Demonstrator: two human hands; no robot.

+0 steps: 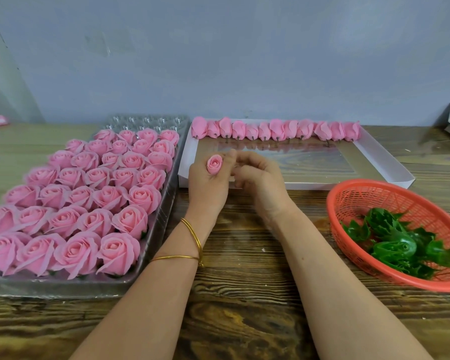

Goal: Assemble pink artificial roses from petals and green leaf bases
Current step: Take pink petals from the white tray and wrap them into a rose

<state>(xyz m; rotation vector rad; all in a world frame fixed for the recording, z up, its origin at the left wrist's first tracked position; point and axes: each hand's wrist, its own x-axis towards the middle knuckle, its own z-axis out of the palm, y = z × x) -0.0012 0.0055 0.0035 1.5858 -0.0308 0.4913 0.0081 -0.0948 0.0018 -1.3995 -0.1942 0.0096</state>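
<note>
Left hand and right hand are bare, and so are both forearms down to the frame edge. The left arm wears two thin gold bands. The wrist bangle sits slanted. The second bangle sits further up the arm, nearly level. They meet on the inner side of the arm at a small gold knob.

A: Centre?
B: Left hand grips pink rosebud; right hand curled, touching left fingertips.
A: Around?
B: Finished roses fill tray, 9 o'clock. Bud row in white box, 12. Red basket, green leaf bases, 4.
</note>
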